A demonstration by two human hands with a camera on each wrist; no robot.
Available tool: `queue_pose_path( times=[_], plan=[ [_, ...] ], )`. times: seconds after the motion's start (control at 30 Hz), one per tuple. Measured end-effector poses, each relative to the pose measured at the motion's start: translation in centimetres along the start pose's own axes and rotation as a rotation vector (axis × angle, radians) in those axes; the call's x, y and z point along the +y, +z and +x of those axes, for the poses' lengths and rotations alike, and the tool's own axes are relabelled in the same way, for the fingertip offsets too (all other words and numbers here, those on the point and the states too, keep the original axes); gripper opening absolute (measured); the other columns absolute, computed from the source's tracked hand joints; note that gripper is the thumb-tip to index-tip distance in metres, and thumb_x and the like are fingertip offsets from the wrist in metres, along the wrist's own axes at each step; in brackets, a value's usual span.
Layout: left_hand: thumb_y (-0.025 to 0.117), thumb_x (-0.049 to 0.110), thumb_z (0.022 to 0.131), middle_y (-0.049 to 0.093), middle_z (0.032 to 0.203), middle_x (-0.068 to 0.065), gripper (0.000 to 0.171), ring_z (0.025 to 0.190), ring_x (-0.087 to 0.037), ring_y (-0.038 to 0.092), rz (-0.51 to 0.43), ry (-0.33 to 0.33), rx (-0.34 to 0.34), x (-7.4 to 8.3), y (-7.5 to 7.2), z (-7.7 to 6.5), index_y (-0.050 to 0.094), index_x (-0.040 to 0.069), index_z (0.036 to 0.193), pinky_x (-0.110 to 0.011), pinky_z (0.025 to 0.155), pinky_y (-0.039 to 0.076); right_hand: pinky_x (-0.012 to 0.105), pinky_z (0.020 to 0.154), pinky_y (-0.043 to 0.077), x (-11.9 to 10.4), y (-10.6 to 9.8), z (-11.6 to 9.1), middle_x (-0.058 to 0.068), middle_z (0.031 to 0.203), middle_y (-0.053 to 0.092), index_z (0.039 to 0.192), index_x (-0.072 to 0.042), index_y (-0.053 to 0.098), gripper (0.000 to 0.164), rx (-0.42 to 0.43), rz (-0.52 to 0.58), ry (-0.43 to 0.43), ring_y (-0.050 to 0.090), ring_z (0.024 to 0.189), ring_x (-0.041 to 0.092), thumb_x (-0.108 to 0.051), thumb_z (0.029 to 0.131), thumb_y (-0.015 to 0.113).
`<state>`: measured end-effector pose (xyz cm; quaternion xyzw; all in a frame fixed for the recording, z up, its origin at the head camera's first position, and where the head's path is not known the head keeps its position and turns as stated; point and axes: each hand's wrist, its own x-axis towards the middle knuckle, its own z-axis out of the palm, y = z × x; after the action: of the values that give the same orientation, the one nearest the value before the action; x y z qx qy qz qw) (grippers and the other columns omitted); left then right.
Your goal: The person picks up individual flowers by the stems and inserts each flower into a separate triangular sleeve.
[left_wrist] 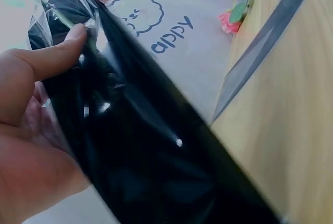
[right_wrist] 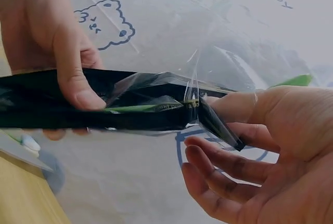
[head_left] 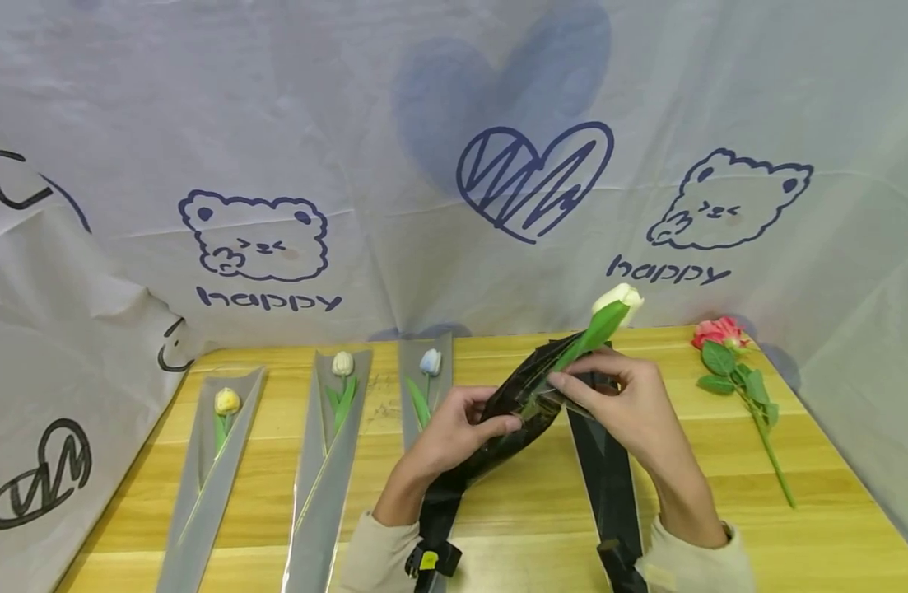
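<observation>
A white tulip (head_left: 622, 301) with a green leaf (head_left: 591, 336) sticks out of the upper end of a black flower sleeve (head_left: 528, 385), held tilted above the table. My left hand (head_left: 457, 428) grips the sleeve partway down, thumb (left_wrist: 67, 50) on its front and fingers behind. At the sleeve's mouth, my right hand (head_left: 627, 391) pinches the clear film edge near the stem between thumb and forefinger; its other fingers (right_wrist: 223, 169) are loosely bent. In the right wrist view the green stem (right_wrist: 143, 108) shows through the clear front. The tulip's bloom is out of that view.
Another black sleeve (head_left: 602, 469) lies under my right forearm. Grey sleeves on the left hold a yellow tulip (head_left: 227, 402), a cream tulip (head_left: 342, 364) and a pale blue tulip (head_left: 430, 362). A pink rose (head_left: 720, 333) lies at the right. A printed cloth (head_left: 394, 206) hangs behind the table.
</observation>
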<state>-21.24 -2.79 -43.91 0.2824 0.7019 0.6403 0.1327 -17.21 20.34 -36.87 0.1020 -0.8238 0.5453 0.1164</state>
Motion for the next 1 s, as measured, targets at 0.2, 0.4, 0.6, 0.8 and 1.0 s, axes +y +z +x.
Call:
queue_pose_path(
  times=[0.2,0.4,0.6,0.8,1.0],
  plan=[
    [0.067,0.000,0.098,0.070,0.094,-0.005,0.021,0.076,-0.012,0.062,-0.099,-0.046,0.009,-1.1,-0.2,0.0,0.068,-0.012,0.116,-0.025,0.069,0.050,0.019,0.087,0.053,0.0,-0.9,-0.2,0.006,0.119,0.072,0.112,0.000,0.077,0.022,0.136,0.111,0.017,0.064,0.113,0.012,-0.015,0.096,0.075],
    [0.068,-0.001,0.097,0.072,0.093,-0.003,0.022,0.075,-0.010,0.061,-0.100,-0.102,-0.037,-1.1,-0.2,-0.1,0.068,-0.013,0.115,-0.024,0.069,0.048,0.019,0.075,0.055,0.1,-1.2,-0.1,0.002,0.109,0.072,0.109,0.008,0.075,0.019,0.278,0.354,0.039,0.067,0.089,0.011,-0.004,0.094,0.074],
    [0.068,-0.002,0.096,0.074,0.099,-0.013,0.022,0.077,-0.009,0.064,-0.090,-0.103,-0.075,-0.8,-0.4,-0.1,0.069,-0.013,0.116,-0.024,0.070,0.048,0.019,0.071,0.055,0.2,-1.3,0.0,0.004,0.108,0.070,0.104,0.000,0.079,0.012,0.223,0.569,0.086,0.065,0.084,0.008,0.002,0.093,0.073],
    [0.070,0.001,0.096,0.074,0.094,-0.010,0.021,0.072,-0.010,0.060,-0.047,-0.098,-0.103,-0.6,-0.7,-0.2,0.071,-0.010,0.114,-0.023,0.066,0.047,0.019,0.074,0.054,0.1,-1.3,0.1,0.004,0.112,0.070,0.101,-0.006,0.082,0.018,0.194,0.638,0.135,0.064,0.088,0.008,0.007,0.092,0.072],
    [0.071,0.004,0.096,0.072,0.090,-0.004,0.020,0.072,-0.012,0.060,-0.032,-0.088,-0.102,0.0,-0.5,-0.3,0.072,-0.005,0.114,-0.024,0.067,0.046,0.024,0.091,0.054,-0.2,-1.3,-0.2,0.006,0.117,0.070,0.102,0.006,0.078,0.015,0.187,0.612,0.073,0.058,0.121,0.019,0.012,0.091,0.070]
  ],
)
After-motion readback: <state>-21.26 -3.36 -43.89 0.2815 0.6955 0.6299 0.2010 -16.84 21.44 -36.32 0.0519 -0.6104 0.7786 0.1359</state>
